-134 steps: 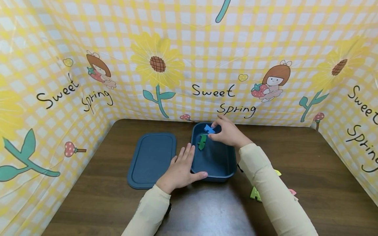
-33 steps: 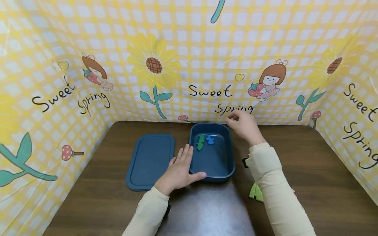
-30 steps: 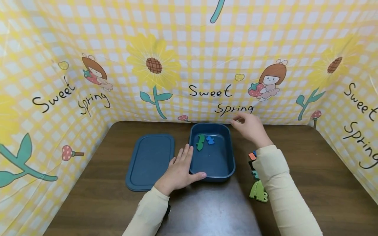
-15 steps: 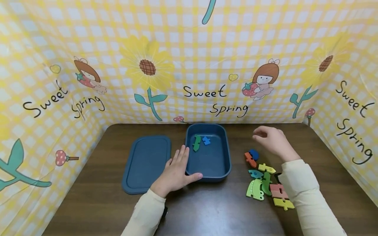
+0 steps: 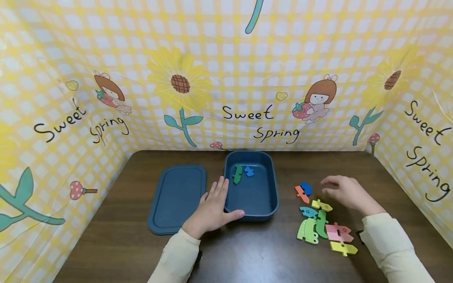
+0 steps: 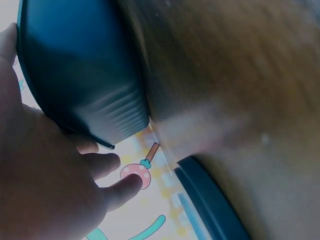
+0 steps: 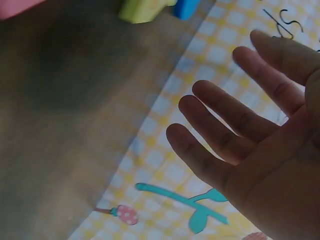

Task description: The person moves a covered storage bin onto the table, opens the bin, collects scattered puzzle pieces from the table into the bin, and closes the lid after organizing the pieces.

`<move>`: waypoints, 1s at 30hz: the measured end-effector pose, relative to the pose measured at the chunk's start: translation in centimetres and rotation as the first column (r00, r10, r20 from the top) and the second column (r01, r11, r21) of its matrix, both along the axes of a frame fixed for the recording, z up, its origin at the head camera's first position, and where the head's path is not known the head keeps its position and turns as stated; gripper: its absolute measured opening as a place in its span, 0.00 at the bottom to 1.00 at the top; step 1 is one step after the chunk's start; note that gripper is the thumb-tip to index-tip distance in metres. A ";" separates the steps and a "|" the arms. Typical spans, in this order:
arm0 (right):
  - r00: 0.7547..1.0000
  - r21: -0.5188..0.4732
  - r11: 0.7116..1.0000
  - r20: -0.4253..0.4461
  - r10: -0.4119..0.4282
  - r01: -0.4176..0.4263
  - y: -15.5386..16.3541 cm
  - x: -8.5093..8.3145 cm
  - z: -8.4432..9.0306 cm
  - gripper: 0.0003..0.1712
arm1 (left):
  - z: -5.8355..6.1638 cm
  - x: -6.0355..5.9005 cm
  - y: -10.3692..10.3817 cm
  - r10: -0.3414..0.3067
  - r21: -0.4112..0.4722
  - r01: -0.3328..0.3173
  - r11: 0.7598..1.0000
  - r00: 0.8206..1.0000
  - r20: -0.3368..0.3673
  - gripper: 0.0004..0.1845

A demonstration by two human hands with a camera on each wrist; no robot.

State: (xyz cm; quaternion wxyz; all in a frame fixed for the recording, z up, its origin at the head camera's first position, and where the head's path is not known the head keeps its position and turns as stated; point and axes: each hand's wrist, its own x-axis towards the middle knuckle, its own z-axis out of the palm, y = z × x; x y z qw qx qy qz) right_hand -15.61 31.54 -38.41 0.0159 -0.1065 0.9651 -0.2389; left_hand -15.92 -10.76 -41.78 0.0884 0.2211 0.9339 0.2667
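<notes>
A dark blue box (image 5: 269,206) stands on the brown table, with a green piece (image 5: 237,174) and a blue piece (image 5: 249,171) lying inside at its far end. My left hand (image 5: 213,208) rests flat against the box's near left corner, thumb along its front wall; the left wrist view shows the box wall (image 6: 85,75) beside my left hand (image 6: 65,185). My right hand (image 5: 348,193) hovers open over the table, just right of a cluster of coloured pieces (image 5: 320,220), holding nothing. In the right wrist view the right hand (image 7: 250,135) has its fingers spread, empty.
The box's dark blue lid (image 5: 177,196) lies flat left of the box. The loose pieces include an orange one (image 5: 301,193), a blue round one (image 5: 306,188), pink (image 5: 337,232) and yellow (image 5: 342,248) ones. Yellow checked cloth walls (image 5: 247,78) enclose the table on three sides.
My right hand has let go of the blue piece in the box, then swung right and down to the cluster of loose pieces. The left hand has stayed on the box.
</notes>
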 end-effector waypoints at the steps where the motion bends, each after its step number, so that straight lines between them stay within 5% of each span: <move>1: 1.000 0.003 1.000 0.003 0.005 -0.005 0.3 0.2 -0.3 0.16 | 0.0 0.0 0.0 -0.001 -0.001 0.001 1.000 1.000 0.000 0.60; 16: 0.998 0.071 0.997 0.049 0.034 -0.037 2.8 1.5 -4.0 0.13 | 0.2 0.0 0.2 -0.003 -0.005 0.003 1.000 1.000 0.006 0.60; 30: 0.998 0.102 0.993 0.016 0.056 -0.057 2.0 1.5 -4.8 0.12 | 0.0 0.0 0.2 -0.004 -0.003 0.004 1.000 1.000 -0.014 0.59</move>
